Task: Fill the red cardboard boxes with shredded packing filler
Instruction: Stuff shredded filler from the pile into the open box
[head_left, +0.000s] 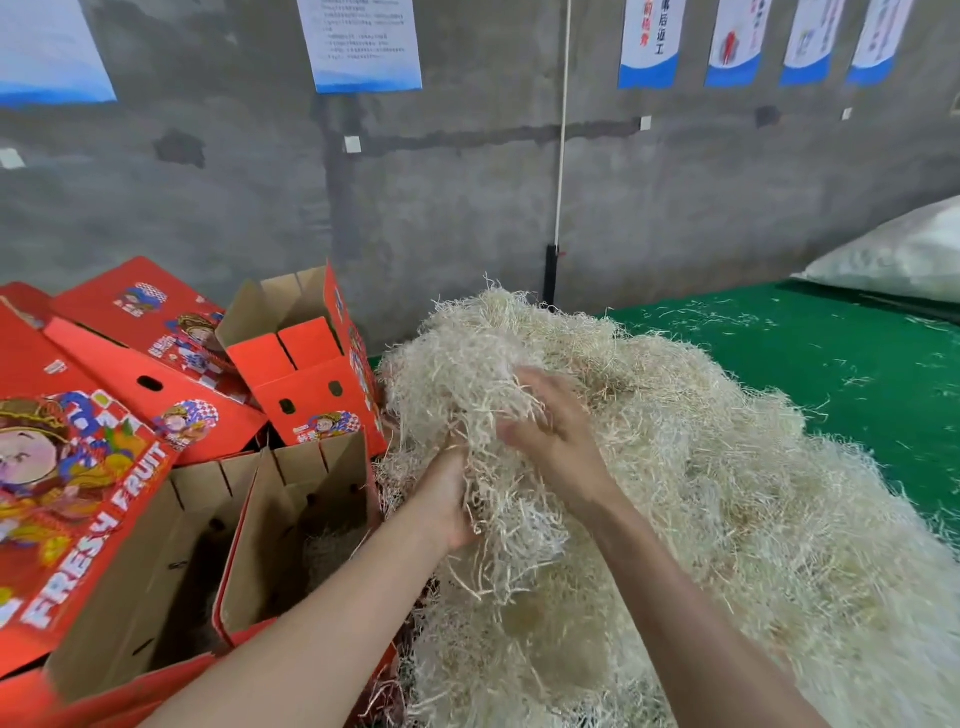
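The left hand (448, 501) gripped a hanging clump of shredded packing filler (675, 467) from below, its fingers curled into the pale strands. The right hand (551, 432), a little blurred, clutched the same clump from above, fingertips buried in it. Both hands were at the left edge of a big heap of the filler, which lay on a green table (841, 353). Just beside the heap, to the left, stood an open red box (291, 525) with brown inner walls and a small amount of filler at its bottom. Behind and beside it, other red boxes (306, 379) were piled at tilted angles, 1 lettered FRESH FRUIT. A white sack (909, 254) lay at the table's far right, by the grey wall (467, 197)
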